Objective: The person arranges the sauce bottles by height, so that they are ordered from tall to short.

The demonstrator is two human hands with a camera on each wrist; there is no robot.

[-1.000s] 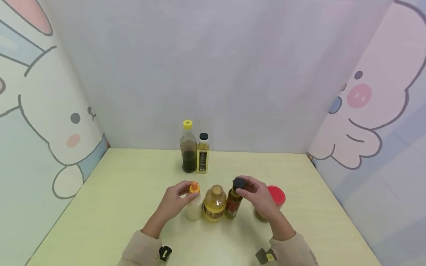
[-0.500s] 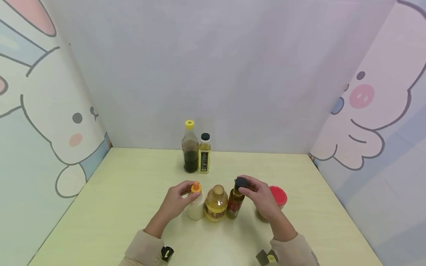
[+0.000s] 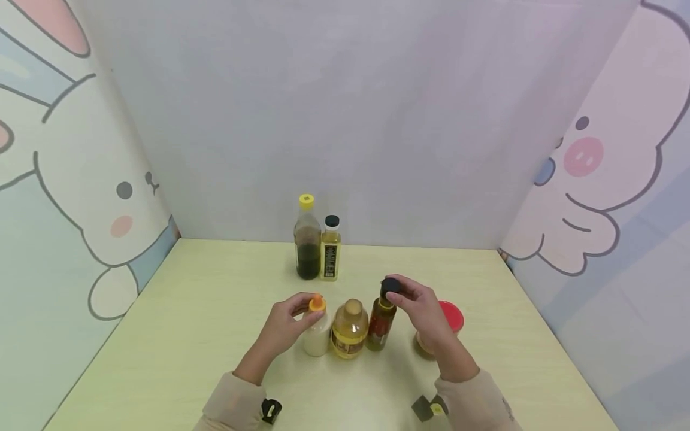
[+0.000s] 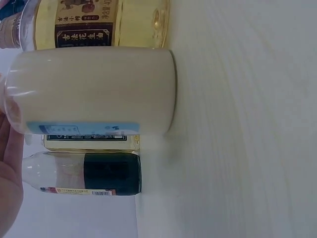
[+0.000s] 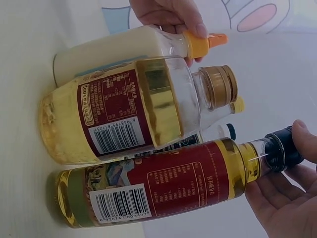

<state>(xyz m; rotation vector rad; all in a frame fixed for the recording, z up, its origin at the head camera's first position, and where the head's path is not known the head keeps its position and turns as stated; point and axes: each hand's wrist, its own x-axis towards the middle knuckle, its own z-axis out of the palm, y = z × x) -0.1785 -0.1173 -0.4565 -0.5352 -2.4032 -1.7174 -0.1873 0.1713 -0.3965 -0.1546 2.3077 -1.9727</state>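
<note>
My left hand [image 3: 284, 326] pinches the orange cap of a white squeeze bottle [image 3: 317, 340], which stands upright. With thumb and fingers, my right hand [image 3: 426, 308] grips the black cap of a red-labelled oil bottle [image 3: 380, 326]. Between those two stands a round-bodied oil bottle [image 3: 349, 335] with a tan cap, close beside both. In the right wrist view, the red-labelled bottle [image 5: 163, 181] lies nearest the camera, with my right hand [image 5: 282, 193] at its cap. The left wrist view shows the white bottle [image 4: 94, 91] standing on the table, only part of my left hand visible.
Behind, a yellow-capped dark bottle [image 3: 308, 251] and a slim black-capped oil bottle [image 3: 330, 257] stand side by side. A red-lidded jar [image 3: 451, 317] is partly behind my right hand. Walls rise at the back and both sides of the table [image 3: 178, 335].
My right hand has moved slightly up and away from me, with the black cap and red-labelled bottle shifting along. The left hand keeps its pinch on the orange cap.
</note>
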